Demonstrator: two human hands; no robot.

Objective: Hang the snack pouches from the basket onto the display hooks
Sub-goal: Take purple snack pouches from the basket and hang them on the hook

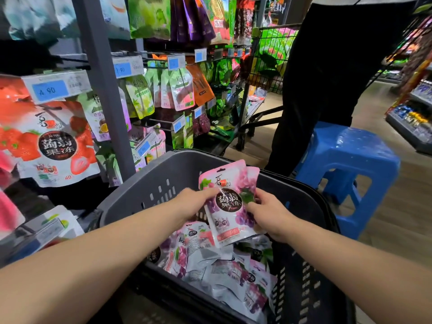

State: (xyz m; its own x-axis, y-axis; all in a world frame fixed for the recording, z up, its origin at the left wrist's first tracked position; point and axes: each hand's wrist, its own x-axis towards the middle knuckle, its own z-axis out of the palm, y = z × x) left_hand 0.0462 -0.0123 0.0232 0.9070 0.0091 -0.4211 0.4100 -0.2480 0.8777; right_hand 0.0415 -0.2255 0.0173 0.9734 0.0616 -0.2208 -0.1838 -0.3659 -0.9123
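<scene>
A dark grey plastic basket [163, 181] stands in front of me, with several pink and purple grape snack pouches [210, 265] heaped inside. Above the heap, both hands hold a small stack of the same grape pouches [228, 202] upright. My left hand [194, 202] pinches the stack's left edge and my right hand [268, 211] grips its right edge. On the left, the display hooks [50, 107] carry a strawberry pouch [53, 143] and green pouches [140, 94] behind blue price tags.
A grey upright post [102, 90] divides the display. A person in black [327, 78] stands just beyond the basket beside a blue plastic stool [348, 164]. A wire cart [268, 61] with green packs stands behind. Shelves run along the far right.
</scene>
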